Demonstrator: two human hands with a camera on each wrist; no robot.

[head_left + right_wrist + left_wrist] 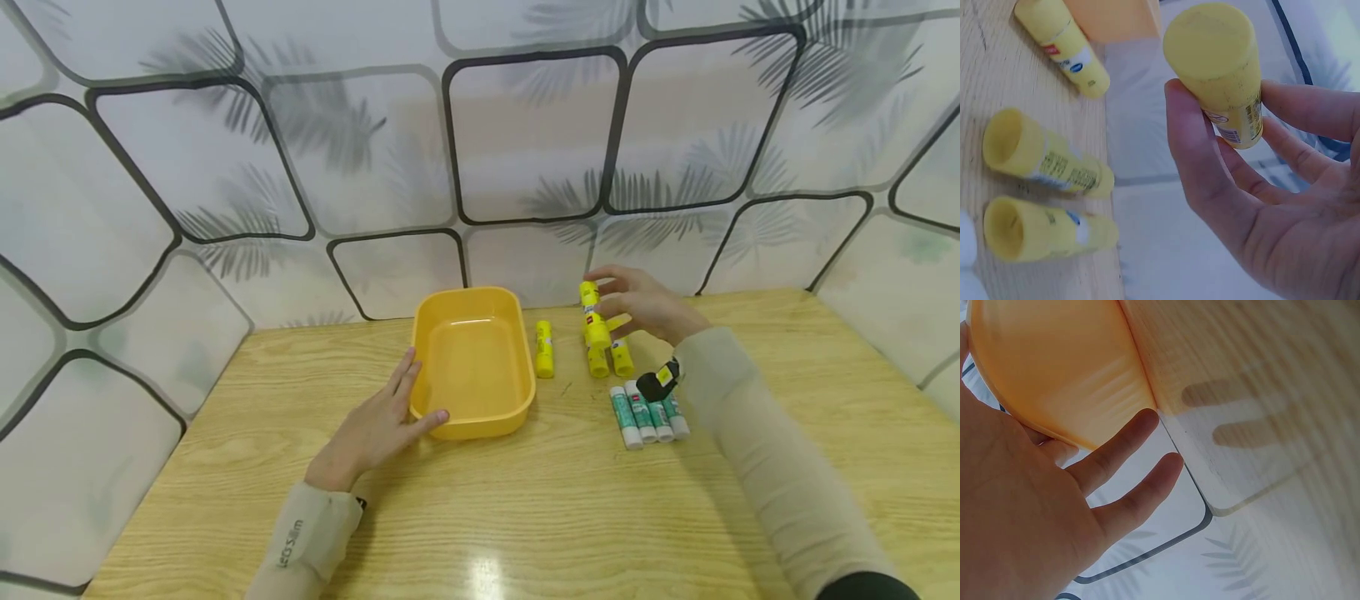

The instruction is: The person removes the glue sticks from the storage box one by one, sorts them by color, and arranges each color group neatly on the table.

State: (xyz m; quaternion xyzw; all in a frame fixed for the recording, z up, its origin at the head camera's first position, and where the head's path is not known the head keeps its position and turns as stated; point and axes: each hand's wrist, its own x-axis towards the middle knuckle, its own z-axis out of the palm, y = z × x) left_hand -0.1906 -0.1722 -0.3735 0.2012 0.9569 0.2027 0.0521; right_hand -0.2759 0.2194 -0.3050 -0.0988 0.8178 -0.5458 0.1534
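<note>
My right hand (643,305) pinches a yellow glue stick (594,321) between thumb and fingers, raised over the table. In the right wrist view, the broad end of the held stick faces the camera. Below it lie two more yellow glue sticks (1047,153), side by side. A third yellow stick (544,350) lies apart from them, just right of an orange-yellow plastic basin (523,367). The basin has nothing inside. Against its left side rests my left hand (378,429), fingers extended and thumb near the front corner.
Several green-and-white glue sticks (630,417) lie in a row on the wooden table (487,508), nearer to me than the yellow ones. A wall covering (532,142) with dark outlines and leaf prints rises behind the table's back edge.
</note>
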